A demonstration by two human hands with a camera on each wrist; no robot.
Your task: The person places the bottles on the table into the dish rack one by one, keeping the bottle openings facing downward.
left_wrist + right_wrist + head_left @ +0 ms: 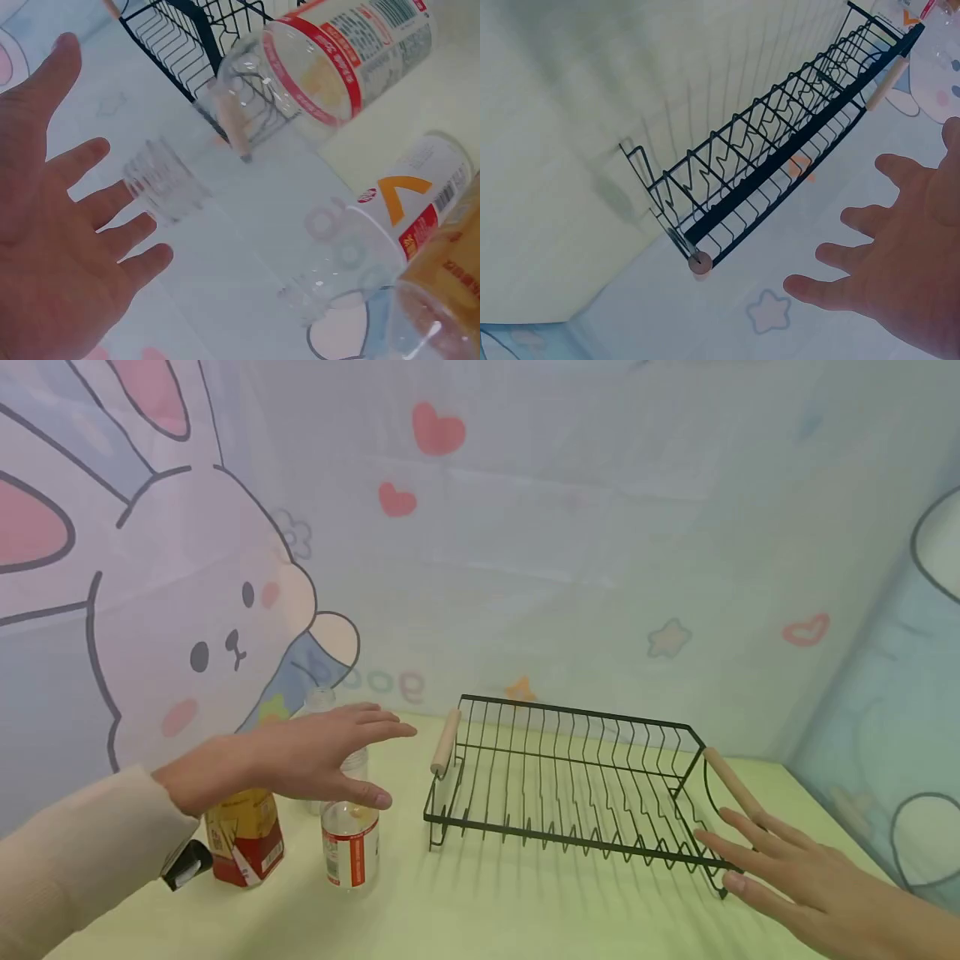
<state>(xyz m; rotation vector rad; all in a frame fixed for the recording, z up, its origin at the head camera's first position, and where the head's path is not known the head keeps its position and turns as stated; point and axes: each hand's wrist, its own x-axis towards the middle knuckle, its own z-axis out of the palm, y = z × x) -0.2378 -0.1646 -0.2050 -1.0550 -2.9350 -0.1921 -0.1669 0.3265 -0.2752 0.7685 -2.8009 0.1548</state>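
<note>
Head view: left hand (pixel 300 756), fingers apart, hovers near the labelled bottle (pixel 351 857) at 7 o'clock; right hand (pixel 832 877), fingers apart, hovers near the wire rack (pixel 562 838) at 5 o'clock. Step appears to be approach; gripping either calls for finger closure.

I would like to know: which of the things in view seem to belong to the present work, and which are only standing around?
Likely in the work:
red-and-white-labelled bottle, close to the left hand
black wire rack, close to the right hand

Probably just standing around:
yellow-and-red bottle
bottle with the orange-marked label
rabbit-print backdrop
</note>
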